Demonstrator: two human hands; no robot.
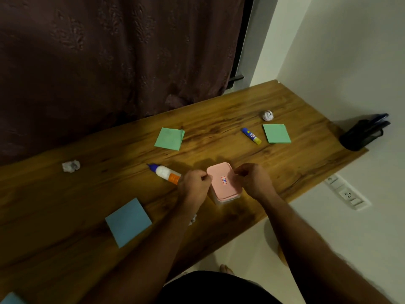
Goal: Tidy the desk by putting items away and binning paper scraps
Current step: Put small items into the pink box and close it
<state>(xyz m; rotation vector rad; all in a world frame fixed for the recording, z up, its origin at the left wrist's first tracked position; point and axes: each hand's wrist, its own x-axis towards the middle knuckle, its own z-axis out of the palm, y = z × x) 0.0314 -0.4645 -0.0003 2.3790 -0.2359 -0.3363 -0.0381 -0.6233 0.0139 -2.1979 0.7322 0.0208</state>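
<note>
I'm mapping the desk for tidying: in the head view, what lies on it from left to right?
Crumpled paper ball → blue pad → green pad → pink-lidded box → glue stick → second green pad → black pen holder.

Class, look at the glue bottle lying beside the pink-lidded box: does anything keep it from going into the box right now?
Yes. The pink lid is on the box, gripped at its edges by the left hand and right hand. The glue bottle lies just left.
</note>
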